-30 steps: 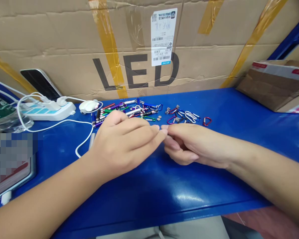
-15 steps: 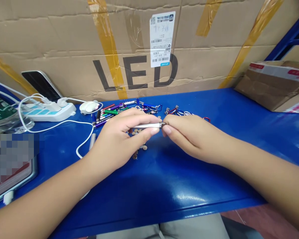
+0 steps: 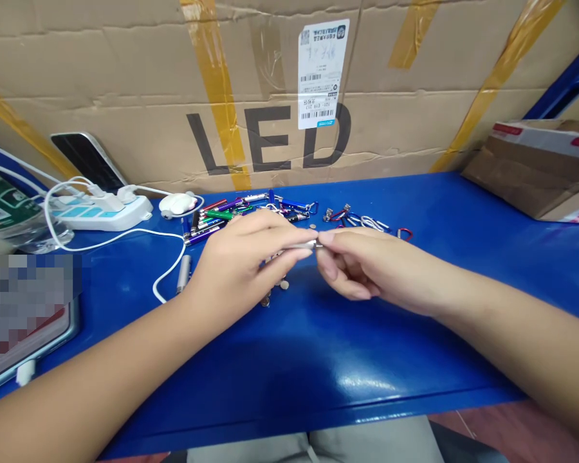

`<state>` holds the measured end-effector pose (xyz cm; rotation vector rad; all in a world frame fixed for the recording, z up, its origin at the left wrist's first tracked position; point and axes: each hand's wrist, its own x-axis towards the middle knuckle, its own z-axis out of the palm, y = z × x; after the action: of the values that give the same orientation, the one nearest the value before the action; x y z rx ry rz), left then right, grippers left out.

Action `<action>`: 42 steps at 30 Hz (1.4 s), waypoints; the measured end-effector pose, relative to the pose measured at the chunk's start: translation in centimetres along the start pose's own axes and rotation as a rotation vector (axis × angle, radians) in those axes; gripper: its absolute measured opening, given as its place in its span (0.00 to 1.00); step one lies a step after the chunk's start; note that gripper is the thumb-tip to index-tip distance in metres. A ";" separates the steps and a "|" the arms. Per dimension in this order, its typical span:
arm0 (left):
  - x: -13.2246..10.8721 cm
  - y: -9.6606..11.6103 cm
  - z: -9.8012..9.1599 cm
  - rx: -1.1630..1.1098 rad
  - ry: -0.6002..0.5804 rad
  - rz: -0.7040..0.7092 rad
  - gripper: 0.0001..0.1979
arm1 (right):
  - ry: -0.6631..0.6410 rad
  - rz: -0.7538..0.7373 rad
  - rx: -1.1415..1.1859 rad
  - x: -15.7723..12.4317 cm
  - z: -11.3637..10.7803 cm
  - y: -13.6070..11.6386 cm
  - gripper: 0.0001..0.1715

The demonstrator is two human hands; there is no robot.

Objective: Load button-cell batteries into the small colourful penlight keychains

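Note:
My left hand (image 3: 244, 263) is closed around a small silver tube (image 3: 303, 245), a pen-like flashlight body, held level above the blue shelf (image 3: 318, 360). My right hand (image 3: 361, 263) pinches the tube's right end with thumb and forefinger. Small round button cells (image 3: 275, 292) lie on the shelf under my left hand. Behind the hands lies a heap of coloured mini flashlights (image 3: 222, 215) and carabiner clips (image 3: 367, 222). A second silver tube (image 3: 184, 272) lies to the left near a white cable.
A white power strip (image 3: 103, 212) with plugs and a looping cable (image 3: 139, 238) sits at the left, with a phone (image 3: 84, 157) leaning on the big LED carton (image 3: 270, 96). A plastic bottle (image 3: 4, 212) stands far left. A taped box (image 3: 535, 167) rests at the right.
A second ago the fingertips met low over the shelf with no tube showing. Both hands have since risen slightly, the silver tube now shows between them, and the button cells are uncovered.

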<state>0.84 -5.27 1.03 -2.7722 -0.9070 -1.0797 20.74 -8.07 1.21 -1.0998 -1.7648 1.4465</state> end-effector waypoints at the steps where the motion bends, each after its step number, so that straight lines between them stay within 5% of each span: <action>1: 0.1 0.1 0.1 -0.042 0.016 -0.043 0.11 | 0.069 -0.048 -0.125 0.0 -0.3 -0.1 0.23; 4: 0.3 0.3 0.2 -0.180 0.012 -0.165 0.12 | 0.248 -0.232 -0.516 -0.2 -1.1 -0.2 0.18; 8: 0.2 0.4 0.2 -0.292 -0.059 -0.233 0.12 | 0.175 -0.370 -0.837 -0.3 -1.7 -0.2 0.15; 18: 0.3 0.6 0.2 -0.284 -0.066 -0.210 0.11 | 0.028 -0.403 -0.733 -0.1 -1.4 -0.3 0.21; 21: 0.5 0.3 0.2 -0.306 -0.053 -0.238 0.12 | 0.139 -0.337 -0.767 -0.4 -3.2 -0.8 0.20; 25: 0.7 0.0 0.1 -0.384 -0.024 -0.423 0.15 | 0.523 -0.092 -0.953 -0.6 -7.6 -0.1 0.19; 28: 0.6 0.1 0.1 -0.458 -0.059 -0.558 0.16 | 0.374 0.238 -1.116 -0.1 -10.0 1.2 0.14; 32: 0.5 0.5 0.2 -0.539 -0.108 -0.589 0.15 | 0.299 0.372 -1.188 0.6 -10.5 2.3 0.10; 34: 0.5 0.6 0.2 -0.570 -0.114 -0.594 0.16 | 0.333 0.298 -1.218 0.7 -10.0 2.1 0.11; 38: 0.6 0.3 0.4 -0.605 -0.144 -0.629 0.17 | 0.435 -0.106 -1.189 0.4 -7.7 1.0 0.11; 42: 0.3 0.2 0.8 -0.666 -0.249 -0.669 0.18 | 0.250 -0.354 -1.044 0.0 -4.0 -0.1 0.08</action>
<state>1.60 -5.07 0.69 -3.2606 -1.9153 -1.3138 24.08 -6.20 2.23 -1.2484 -2.3944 0.0886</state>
